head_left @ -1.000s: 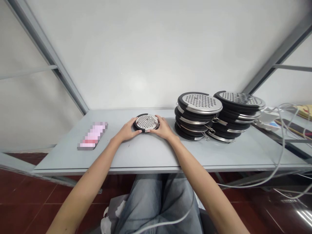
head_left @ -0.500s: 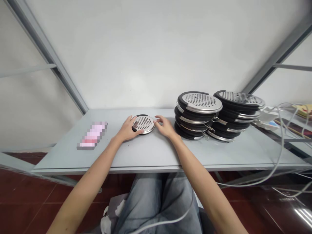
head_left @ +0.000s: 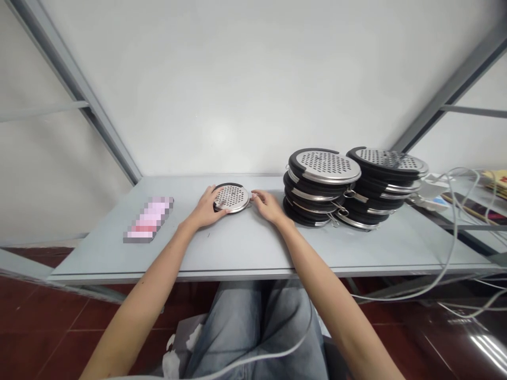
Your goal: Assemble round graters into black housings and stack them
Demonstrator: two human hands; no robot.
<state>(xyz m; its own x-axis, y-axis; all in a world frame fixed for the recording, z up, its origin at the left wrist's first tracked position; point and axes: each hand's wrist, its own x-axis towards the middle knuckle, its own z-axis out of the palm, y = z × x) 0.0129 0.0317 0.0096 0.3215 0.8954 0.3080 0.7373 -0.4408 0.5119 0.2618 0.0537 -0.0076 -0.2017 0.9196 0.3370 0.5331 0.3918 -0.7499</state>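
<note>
On the grey table, a round perforated metal disc with a black edge band [head_left: 233, 197] lies flat, holes facing up. My left hand [head_left: 206, 209] grips it from the left, thumb along the near edge and fingers around the far left side. Just off its right edge is my right hand [head_left: 268, 205], with curled fingers and a small gap between thumb and forefinger. A thin wire loop [head_left: 249, 205] shows at the disc's right edge, close to those fingertips; any contact with it is too small to make out.
Two stacks of similar discs, a nearer stack [head_left: 322, 187] and a right-hand stack [head_left: 386, 187], stand right of my hands, wire loops sticking out. A blurred-out phone-like item [head_left: 149, 219] lies left. White cables [head_left: 451, 253] hang over the table's right end. A pale wall rises behind.
The disc has shifted slightly left and away from my right fingertips, and its wire loop now shows. My left hand keeps its hold; the right fingers have drawn slightly closer together.
</note>
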